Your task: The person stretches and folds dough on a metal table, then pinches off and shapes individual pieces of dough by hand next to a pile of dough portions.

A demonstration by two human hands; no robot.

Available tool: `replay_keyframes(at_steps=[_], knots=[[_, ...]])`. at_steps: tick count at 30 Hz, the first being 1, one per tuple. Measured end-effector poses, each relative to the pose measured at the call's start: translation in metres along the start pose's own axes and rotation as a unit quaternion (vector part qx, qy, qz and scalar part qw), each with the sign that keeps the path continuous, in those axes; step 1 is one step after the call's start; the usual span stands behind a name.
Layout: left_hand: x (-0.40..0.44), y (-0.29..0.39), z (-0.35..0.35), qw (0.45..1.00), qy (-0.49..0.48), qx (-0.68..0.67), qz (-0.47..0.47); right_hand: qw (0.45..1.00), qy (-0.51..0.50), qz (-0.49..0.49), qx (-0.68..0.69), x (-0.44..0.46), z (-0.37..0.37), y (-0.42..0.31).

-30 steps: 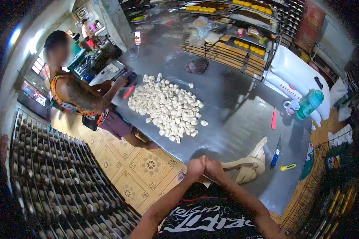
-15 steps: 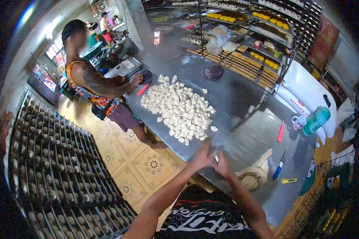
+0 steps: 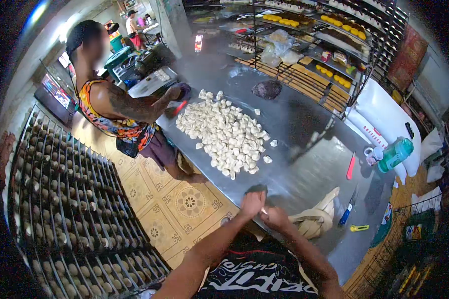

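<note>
My left hand (image 3: 253, 203) is closed over the near edge of the metal table (image 3: 294, 159). Right beside it, my right hand (image 3: 275, 218) is closed too, and a bit of pale dough (image 3: 263, 211) shows between the two. The strip of dough (image 3: 317, 219) lies folded on the table just right of my right hand. Beyond my hands spreads a large heap of small white dough pieces (image 3: 224, 134), with a few loose ones at its right side.
A co-worker (image 3: 114, 104) stands at the table's left side, handling a dark mass. Dark dough (image 3: 267, 89), a red-handled tool (image 3: 351, 166), a blue-handled knife (image 3: 347, 212), a yellow cutter (image 3: 359, 228) and a green bottle (image 3: 395, 155) lie around. Racks (image 3: 80, 199) stand left.
Another loose dough piece now lies right of the heap. My hands have moved slightly back toward my body since half a second ago. The co-worker's arms have shifted.
</note>
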State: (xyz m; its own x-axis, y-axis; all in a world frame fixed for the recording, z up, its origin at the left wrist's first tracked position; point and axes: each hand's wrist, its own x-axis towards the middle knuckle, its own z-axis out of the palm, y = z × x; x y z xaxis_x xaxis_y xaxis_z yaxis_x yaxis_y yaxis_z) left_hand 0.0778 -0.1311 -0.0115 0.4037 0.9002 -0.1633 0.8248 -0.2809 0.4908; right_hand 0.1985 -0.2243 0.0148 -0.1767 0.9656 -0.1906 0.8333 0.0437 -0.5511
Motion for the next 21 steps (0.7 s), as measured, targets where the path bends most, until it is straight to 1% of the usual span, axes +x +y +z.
replay_keyframes(at_steps=[1, 3, 4, 5, 6, 8, 9, 10, 11, 13, 14, 16, 18, 19, 21], knots=[[0.008, -0.005, 0.004, 1.0, -0.003, -0.002, -0.005, 1.0, -0.009, -0.012, 0.001, -0.006, -0.016, -0.022], [0.031, -0.007, 0.009, 0.985, 0.098, -0.1, -0.101, 0.999, -0.015, -0.033, 0.001, -0.012, -0.04, -0.044], [0.035, -0.001, 0.01, 0.986, 0.098, -0.101, -0.094, 0.996, 0.069, -0.012, 0.052, 0.003, -0.015, -0.018], [0.037, 0.002, 0.01, 0.987, 0.104, -0.119, -0.013, 0.983, 0.153, 0.008, 0.104, 0.017, 0.009, 0.008], [0.036, -0.001, 0.008, 0.983, 0.11, -0.132, 0.065, 0.982, 0.157, 0.007, 0.107, 0.015, 0.002, 0.014], [0.026, -0.014, 0.006, 0.958, 0.119, -0.154, 0.211, 0.942, 0.197, 0.117, 0.246, 0.01, -0.011, 0.017], [0.01, -0.006, -0.005, 0.957, 0.03, -0.165, 0.237, 0.94, 0.199, 0.116, 0.251, 0.01, -0.003, 0.018], [-0.006, 0.007, -0.012, 0.946, -0.059, -0.18, 0.262, 0.948, 0.215, 0.087, 0.217, 0.006, 0.007, 0.022], [-0.01, 0.001, 0.006, 0.945, -0.06, -0.184, 0.264, 0.955, 0.229, 0.059, 0.179, 0.0, 0.021, 0.03], [-0.007, -0.019, 0.048, 0.963, -0.182, -0.176, 0.091, 0.963, 0.252, 0.0, 0.099, -0.001, 0.038, 0.048], [-0.009, -0.014, 0.049, 0.962, -0.182, -0.181, 0.089, 0.964, 0.249, 0.0, 0.096, 0.001, 0.042, 0.055], [-0.018, -0.006, 0.046, 0.985, -0.075, -0.142, 0.07, 0.987, 0.136, 0.053, 0.073, 0.005, 0.054, 0.061], [-0.017, 0.007, 0.037, 0.993, 0.037, -0.101, 0.056, 0.993, 0.028, 0.103, 0.046, 0.01, 0.057, 0.068], [-0.014, 0.008, 0.032, 0.992, 0.038, -0.101, 0.058, 0.993, 0.03, 0.104, 0.045, 0.01, 0.051, 0.064], [-0.004, 0.005, 0.021, 0.996, 0.024, -0.08, 0.034, 0.994, 0.047, 0.069, 0.076, 0.006, 0.035, 0.056]])
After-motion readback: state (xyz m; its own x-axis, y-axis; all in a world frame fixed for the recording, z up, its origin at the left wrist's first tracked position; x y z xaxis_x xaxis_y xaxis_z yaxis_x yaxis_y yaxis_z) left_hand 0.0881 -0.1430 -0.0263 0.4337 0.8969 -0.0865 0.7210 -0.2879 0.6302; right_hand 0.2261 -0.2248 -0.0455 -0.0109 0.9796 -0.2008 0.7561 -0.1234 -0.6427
